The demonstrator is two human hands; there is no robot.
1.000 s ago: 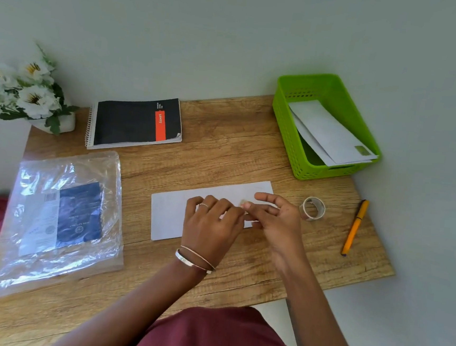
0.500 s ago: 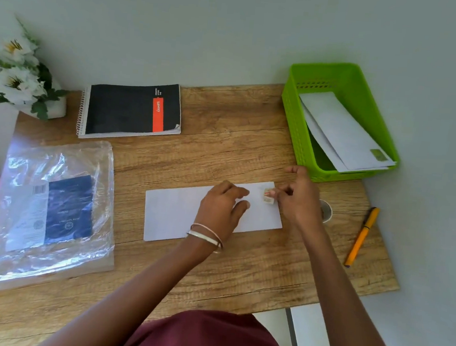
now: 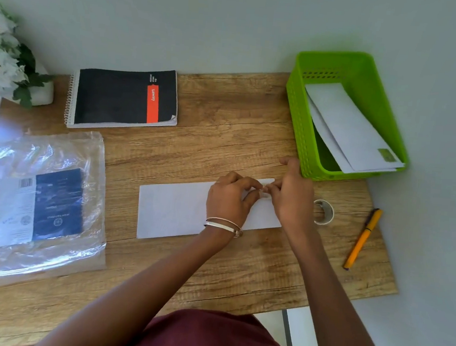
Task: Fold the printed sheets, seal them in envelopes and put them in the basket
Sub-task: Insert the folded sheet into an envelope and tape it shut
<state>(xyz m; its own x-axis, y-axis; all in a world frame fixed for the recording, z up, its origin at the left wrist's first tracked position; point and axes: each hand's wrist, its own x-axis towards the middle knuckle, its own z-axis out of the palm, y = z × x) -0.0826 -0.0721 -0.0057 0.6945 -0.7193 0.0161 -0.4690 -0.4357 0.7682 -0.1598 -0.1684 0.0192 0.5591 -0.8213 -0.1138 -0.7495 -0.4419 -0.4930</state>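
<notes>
A white envelope [image 3: 174, 209] lies flat in the middle of the wooden table [image 3: 225, 123]. My left hand [image 3: 228, 200] and my right hand [image 3: 291, 203] are over its right part, fingertips meeting. Between them they pinch a small piece of clear tape [image 3: 265, 195] just above the envelope's upper right area. The green basket [image 3: 297, 118] stands at the back right and holds sealed white envelopes [image 3: 346, 128], one with a green stamp. The tape roll [image 3: 324, 212] sits just right of my right hand, partly hidden by it.
An orange pen [image 3: 363, 238] lies near the table's right edge. A black spiral notebook [image 3: 123, 97] sits at the back. A clear plastic bag with a blue booklet [image 3: 39, 203] covers the left side. White flowers in a pot [image 3: 7, 65] stand at the back left corner.
My hands shifted from the envelope's middle to its right end. My right hand came up with a tape piece half a second ago, and my left fingertips have now joined it there.
</notes>
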